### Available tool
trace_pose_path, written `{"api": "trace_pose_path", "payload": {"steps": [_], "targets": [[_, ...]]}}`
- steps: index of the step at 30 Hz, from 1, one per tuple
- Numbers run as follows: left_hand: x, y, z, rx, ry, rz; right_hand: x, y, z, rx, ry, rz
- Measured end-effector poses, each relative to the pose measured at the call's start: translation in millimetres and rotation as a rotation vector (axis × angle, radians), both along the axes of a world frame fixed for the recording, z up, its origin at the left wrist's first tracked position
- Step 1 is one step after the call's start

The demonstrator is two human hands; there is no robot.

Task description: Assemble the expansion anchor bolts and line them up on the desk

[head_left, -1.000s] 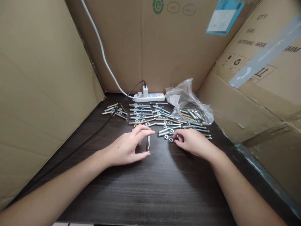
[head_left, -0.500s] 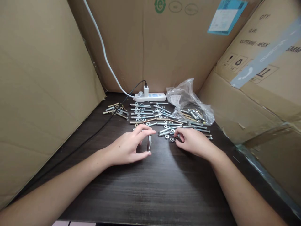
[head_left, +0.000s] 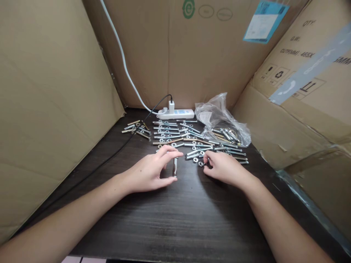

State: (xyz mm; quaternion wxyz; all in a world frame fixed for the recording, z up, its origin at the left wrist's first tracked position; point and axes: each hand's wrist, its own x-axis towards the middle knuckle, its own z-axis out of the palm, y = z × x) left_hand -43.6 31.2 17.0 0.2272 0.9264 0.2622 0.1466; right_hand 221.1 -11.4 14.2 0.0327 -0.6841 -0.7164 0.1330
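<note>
My left hand point(head_left: 153, 168) holds a shiny metal expansion bolt point(head_left: 175, 167) upright between thumb and fingertips, above the dark table. My right hand point(head_left: 221, 165) is closed in a pinch at a small ring-shaped washer point(head_left: 205, 164), low over the table. Just left of those fingertips lie a loose nut point(head_left: 200, 164) and another nut point(head_left: 195, 160). Beyond both hands, several bolts point(head_left: 165, 133) lie in rows, with nuts and washers beside them. Part of the row behind my left fingers is hidden.
A clear plastic bag point(head_left: 223, 120) with more bolts lies at the back right. Behind the rows sits a white power strip point(head_left: 179, 114); its black cable point(head_left: 109, 156) crosses the table's left side. A small bolt pile point(head_left: 137, 128) lies left. Cardboard walls point(head_left: 148, 54) enclose three sides.
The whole view has shifted slightly. My left hand keeps the expansion bolt in the same pose. My right fingertips have closed a little more around the washer.
</note>
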Motion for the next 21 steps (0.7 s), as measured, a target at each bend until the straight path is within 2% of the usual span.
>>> {"api": "trace_pose_path", "payload": {"steps": [5,9,11,16,21], "targets": [[1,0,1.3,0.005,-0.035,-0.018,6,0,3.7,0.060,0.091,0.055],[2,-3,0.9,-0.009,-0.092,-0.056,-4,-2,5.9,0.254,0.422,0.058],[4,-5,0.5,-0.025,-0.105,-0.086,-16,-5,2.6,0.299,0.632,0.058],[7,-9,0.3,-0.063,-0.143,-0.142,-44,-10,-8.7,0.187,1.012,0.006],[7,-9,2.1,-0.076,-0.169,-0.147,-52,-11,-9.0,0.096,1.170,-0.083]]}}
